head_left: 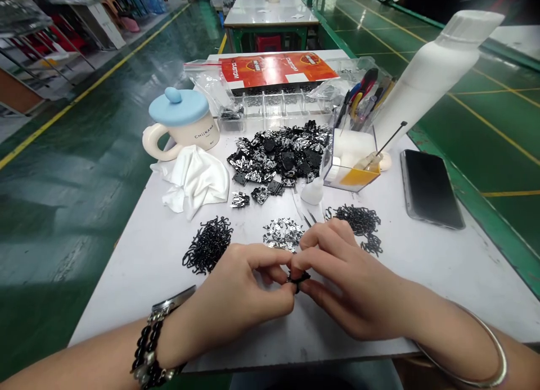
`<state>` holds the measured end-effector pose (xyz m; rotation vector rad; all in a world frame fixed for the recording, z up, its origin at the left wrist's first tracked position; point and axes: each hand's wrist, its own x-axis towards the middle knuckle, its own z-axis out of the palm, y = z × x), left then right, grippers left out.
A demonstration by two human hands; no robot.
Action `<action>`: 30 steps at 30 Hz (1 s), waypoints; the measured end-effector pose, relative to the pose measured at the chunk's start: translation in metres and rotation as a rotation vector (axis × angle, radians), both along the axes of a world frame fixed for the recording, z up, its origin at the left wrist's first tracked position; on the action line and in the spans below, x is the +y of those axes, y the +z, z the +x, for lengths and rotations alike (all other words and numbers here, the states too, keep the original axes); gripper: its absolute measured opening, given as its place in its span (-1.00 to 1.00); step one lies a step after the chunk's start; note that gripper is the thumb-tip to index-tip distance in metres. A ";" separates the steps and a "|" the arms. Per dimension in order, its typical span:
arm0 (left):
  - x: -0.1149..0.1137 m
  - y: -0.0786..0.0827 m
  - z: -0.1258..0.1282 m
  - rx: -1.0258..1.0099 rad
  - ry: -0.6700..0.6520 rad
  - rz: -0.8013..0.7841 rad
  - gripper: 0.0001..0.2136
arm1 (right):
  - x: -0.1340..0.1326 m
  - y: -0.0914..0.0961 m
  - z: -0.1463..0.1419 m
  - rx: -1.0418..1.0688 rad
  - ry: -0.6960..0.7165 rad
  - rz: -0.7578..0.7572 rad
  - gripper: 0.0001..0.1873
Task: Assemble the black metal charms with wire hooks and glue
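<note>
Pinching small blk part (pixel 301 278) btwn L hand (pixel 240 286) & R hand (pixel 354 286), both nearly closed.

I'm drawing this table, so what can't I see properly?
In the head view:
Black part: mostly hidden by the left hand and right hand.
Dark pointed tips: anything below is behind the right hand.
Silver pieces: too small, shapes unclear.
Watch: face turned away.
</note>
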<state>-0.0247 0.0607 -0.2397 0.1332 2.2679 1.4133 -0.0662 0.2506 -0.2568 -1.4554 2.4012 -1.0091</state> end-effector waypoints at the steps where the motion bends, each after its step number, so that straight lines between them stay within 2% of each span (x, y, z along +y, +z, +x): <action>1: 0.000 0.000 -0.001 -0.014 -0.012 0.021 -0.86 | 0.001 0.001 0.000 0.020 0.015 0.014 -0.82; 12: 0.002 0.002 -0.004 -0.045 -0.044 0.076 -0.86 | 0.004 0.015 -0.001 -0.070 0.095 0.103 -0.91; 21: 0.002 0.002 -0.004 -0.031 -0.037 0.094 -0.88 | 0.005 0.015 0.000 -0.113 0.095 0.055 -0.91; 30: 0.001 0.001 -0.004 -0.099 -0.030 0.163 -0.92 | 0.006 0.016 -0.002 -0.195 0.096 0.017 -0.92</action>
